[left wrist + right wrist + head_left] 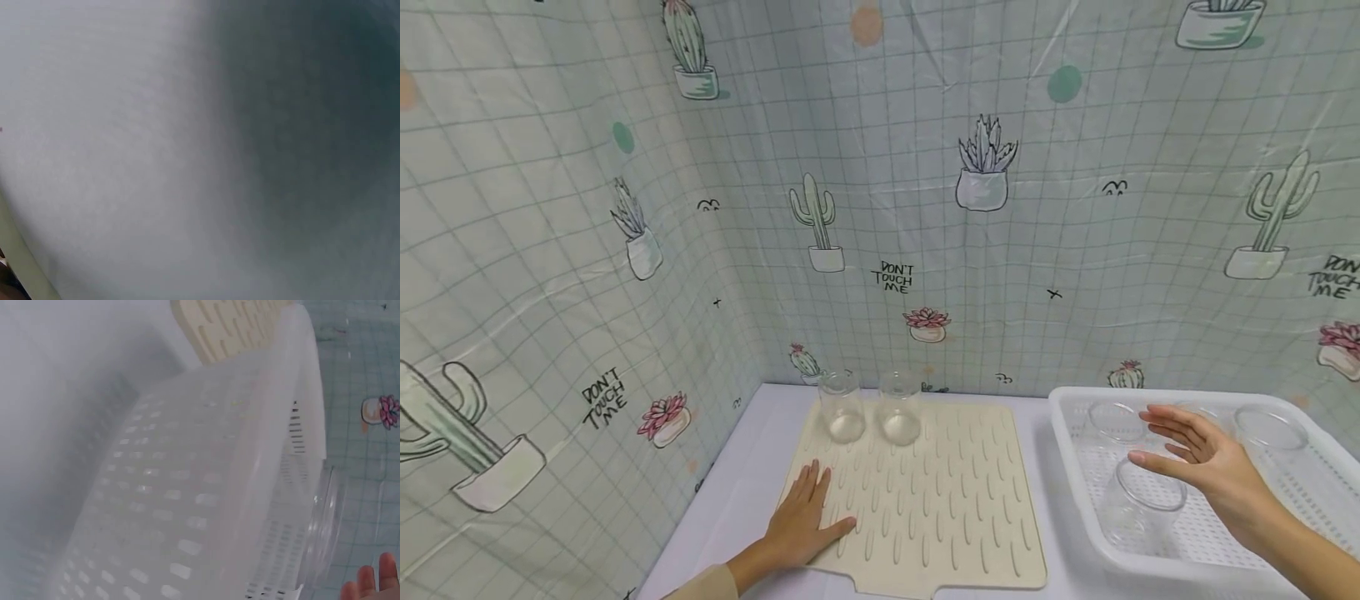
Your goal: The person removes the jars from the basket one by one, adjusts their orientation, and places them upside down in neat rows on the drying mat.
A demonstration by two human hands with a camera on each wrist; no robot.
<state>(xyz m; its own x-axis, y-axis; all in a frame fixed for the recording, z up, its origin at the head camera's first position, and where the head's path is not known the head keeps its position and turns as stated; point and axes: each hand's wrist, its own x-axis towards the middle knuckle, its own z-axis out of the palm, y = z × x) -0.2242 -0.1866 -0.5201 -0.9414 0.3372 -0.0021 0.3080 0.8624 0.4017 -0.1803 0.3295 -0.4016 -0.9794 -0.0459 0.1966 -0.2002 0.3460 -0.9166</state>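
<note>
My left hand (801,521) lies flat with fingers spread on the left side of a beige ridged drying mat (955,500). On the mat's far left part, two clear glasses (844,408) (900,408) stand upright, side by side. Over a white perforated basket (1078,492) hovers my right hand (1213,467), thumb and fingers parted around air. Just below and left of it is a clear glass (1142,504) in the basket, apparently untouched. The right wrist view shows fingertips (369,578) near a glass rim (328,519). The left wrist view is mostly blurred.
More clear glasses (1270,429) stand at the back of the basket. The mat and basket sit on a white tabletop (718,500). A cactus-patterned curtain (865,208) hangs behind and along the left side.
</note>
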